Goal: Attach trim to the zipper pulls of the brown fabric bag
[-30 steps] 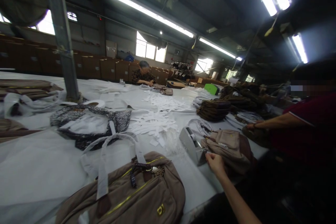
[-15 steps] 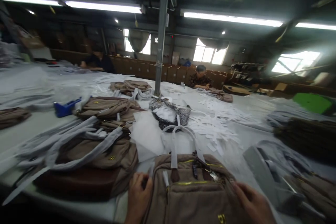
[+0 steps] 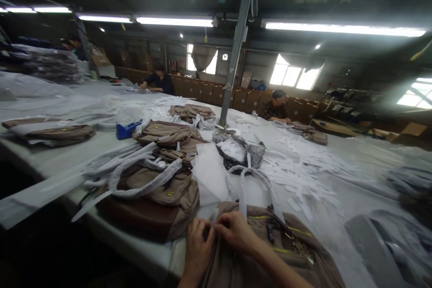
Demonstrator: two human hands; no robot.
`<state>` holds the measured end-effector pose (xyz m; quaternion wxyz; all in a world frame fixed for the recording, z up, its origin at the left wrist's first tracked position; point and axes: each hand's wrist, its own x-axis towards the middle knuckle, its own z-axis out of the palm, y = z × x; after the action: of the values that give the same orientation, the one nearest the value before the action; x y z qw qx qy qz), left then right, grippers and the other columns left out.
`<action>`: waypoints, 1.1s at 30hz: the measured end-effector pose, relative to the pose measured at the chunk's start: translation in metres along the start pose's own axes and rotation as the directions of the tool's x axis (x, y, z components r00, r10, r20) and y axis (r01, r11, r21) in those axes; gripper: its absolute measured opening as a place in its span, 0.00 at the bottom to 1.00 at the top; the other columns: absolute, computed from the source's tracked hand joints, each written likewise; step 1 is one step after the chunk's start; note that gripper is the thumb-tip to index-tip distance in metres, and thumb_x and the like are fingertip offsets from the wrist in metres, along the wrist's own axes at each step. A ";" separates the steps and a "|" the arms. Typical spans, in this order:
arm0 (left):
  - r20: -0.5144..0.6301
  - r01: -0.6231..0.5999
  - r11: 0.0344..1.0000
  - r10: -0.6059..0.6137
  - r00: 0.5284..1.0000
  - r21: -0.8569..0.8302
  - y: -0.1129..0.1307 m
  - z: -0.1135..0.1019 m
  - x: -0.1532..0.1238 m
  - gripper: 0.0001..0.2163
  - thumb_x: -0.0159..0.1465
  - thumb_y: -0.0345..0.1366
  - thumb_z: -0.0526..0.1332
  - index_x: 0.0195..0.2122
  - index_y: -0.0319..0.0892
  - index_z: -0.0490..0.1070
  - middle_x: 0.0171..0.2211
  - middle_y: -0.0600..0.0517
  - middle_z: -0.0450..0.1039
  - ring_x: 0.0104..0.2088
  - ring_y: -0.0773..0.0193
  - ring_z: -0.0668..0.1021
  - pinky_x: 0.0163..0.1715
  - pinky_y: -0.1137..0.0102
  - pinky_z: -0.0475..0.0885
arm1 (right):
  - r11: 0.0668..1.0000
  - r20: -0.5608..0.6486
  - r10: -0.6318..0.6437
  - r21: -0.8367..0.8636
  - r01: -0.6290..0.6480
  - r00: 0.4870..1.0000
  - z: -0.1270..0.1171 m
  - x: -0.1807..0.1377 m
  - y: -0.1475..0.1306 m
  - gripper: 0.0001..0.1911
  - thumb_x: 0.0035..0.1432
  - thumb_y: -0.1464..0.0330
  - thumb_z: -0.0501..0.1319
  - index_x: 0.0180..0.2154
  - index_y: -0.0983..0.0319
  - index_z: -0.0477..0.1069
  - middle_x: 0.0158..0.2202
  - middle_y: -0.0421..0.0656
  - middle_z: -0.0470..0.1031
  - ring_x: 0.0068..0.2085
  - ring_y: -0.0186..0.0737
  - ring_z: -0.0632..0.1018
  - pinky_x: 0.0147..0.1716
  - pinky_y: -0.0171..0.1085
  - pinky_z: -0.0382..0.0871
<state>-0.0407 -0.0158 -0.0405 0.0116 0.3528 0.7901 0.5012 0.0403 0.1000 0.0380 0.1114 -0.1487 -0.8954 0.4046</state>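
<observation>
A tan fabric bag (image 3: 286, 252) with yellow zip lines and white-wrapped handles lies at the near table edge. My left hand (image 3: 197, 245) and my right hand (image 3: 236, 231) meet at its top left corner, fingers pinched together on a small white strip at the handle base. What the fingertips hold is partly hidden. A finished tan and brown bag (image 3: 151, 198) with wrapped straps lies just left of my hands.
More tan bags (image 3: 168, 132) are piled further back, beside a blue tape dispenser (image 3: 126, 129). A speckled dark bag (image 3: 238, 150) and scattered white paper scraps (image 3: 303, 175) cover the white table (image 3: 57, 157). A steel post (image 3: 232, 63) rises mid-table. Two people work at the far side.
The view swung left from the tape dispenser on the right. My right hand left that dispenser and both hands came together on the bag's top left corner.
</observation>
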 end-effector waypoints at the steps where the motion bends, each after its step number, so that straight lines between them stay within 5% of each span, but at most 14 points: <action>1: 0.006 0.003 1.000 -0.003 1.000 -0.004 0.000 0.000 0.000 0.07 0.60 0.39 0.55 0.28 0.44 0.67 0.30 0.52 0.66 0.36 0.59 0.70 0.38 0.64 0.66 | 1.000 0.004 0.001 -0.023 -0.001 1.000 0.002 0.003 0.002 0.09 0.50 0.72 0.58 0.25 0.64 0.77 0.20 0.38 0.72 0.23 0.31 0.69 0.22 0.29 0.54; 9: -0.017 0.003 1.000 -0.003 1.000 0.002 0.000 0.001 0.000 0.07 0.60 0.38 0.54 0.27 0.44 0.66 0.30 0.52 0.67 0.36 0.59 0.70 0.37 0.65 0.65 | 0.986 -0.019 0.134 -0.101 -0.135 0.991 0.012 0.017 0.006 0.09 0.46 0.73 0.58 0.19 0.66 0.74 0.14 0.36 0.64 0.20 0.29 0.63 0.19 0.30 0.50; 11: -0.034 -0.007 1.000 0.008 0.999 0.011 -0.001 0.001 0.000 0.07 0.60 0.38 0.54 0.27 0.44 0.66 0.30 0.52 0.67 0.35 0.59 0.70 0.36 0.66 0.66 | 0.977 -0.068 0.199 -0.066 -0.203 0.978 0.013 0.020 0.007 0.04 0.42 0.74 0.60 0.23 0.66 0.74 0.16 0.36 0.67 0.21 0.30 0.65 0.20 0.29 0.52; 14: -0.043 -0.012 1.000 0.013 0.999 0.025 -0.001 0.001 0.000 0.06 0.60 0.37 0.54 0.26 0.45 0.67 0.29 0.52 0.67 0.35 0.59 0.70 0.36 0.66 0.66 | 0.962 -0.078 0.273 -0.004 -0.275 0.959 0.011 0.022 0.007 0.11 0.38 0.75 0.62 0.30 0.67 0.73 0.18 0.35 0.68 0.22 0.30 0.66 0.20 0.28 0.54; 17: -0.031 -0.002 1.000 0.003 1.000 0.024 0.000 0.001 0.000 0.06 0.59 0.36 0.54 0.27 0.45 0.67 0.30 0.52 0.67 0.35 0.59 0.71 0.36 0.65 0.67 | 0.968 0.059 0.233 0.078 -0.237 0.971 0.008 0.022 0.006 0.03 0.42 0.73 0.60 0.23 0.67 0.72 0.16 0.33 0.63 0.21 0.28 0.62 0.18 0.27 0.50; 19: -0.026 0.003 1.000 -0.003 1.000 0.014 0.000 0.002 0.001 0.06 0.60 0.37 0.54 0.27 0.45 0.67 0.30 0.52 0.67 0.35 0.58 0.71 0.36 0.65 0.67 | 0.968 0.110 0.171 0.164 -0.188 0.979 0.008 0.021 0.006 0.06 0.45 0.72 0.58 0.21 0.67 0.72 0.16 0.33 0.61 0.20 0.26 0.59 0.18 0.28 0.48; 27: -0.248 0.041 0.999 -0.047 0.968 -0.029 -0.007 0.008 -0.003 0.07 0.56 0.40 0.59 0.33 0.44 0.68 0.32 0.50 0.68 0.37 0.55 0.72 0.38 0.60 0.69 | 0.968 -0.043 0.218 0.136 -0.210 0.975 0.021 0.022 0.018 0.08 0.44 0.75 0.55 0.17 0.67 0.68 0.15 0.33 0.57 0.19 0.27 0.59 0.18 0.29 0.48; 33: -0.114 -0.046 0.998 0.042 0.993 -0.038 -0.011 0.009 -0.005 0.09 0.62 0.38 0.54 0.38 0.46 0.73 0.34 0.50 0.68 0.38 0.57 0.71 0.41 0.61 0.68 | 0.980 -0.058 0.176 0.107 -0.169 0.983 0.022 0.022 0.020 0.09 0.46 0.74 0.55 0.16 0.66 0.66 0.15 0.33 0.56 0.20 0.27 0.59 0.18 0.29 0.47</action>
<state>-0.0398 -0.0140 -0.0551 -0.0370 0.3409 0.7712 0.5363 0.0160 0.1050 0.0104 0.1133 -0.2333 -0.8532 0.4525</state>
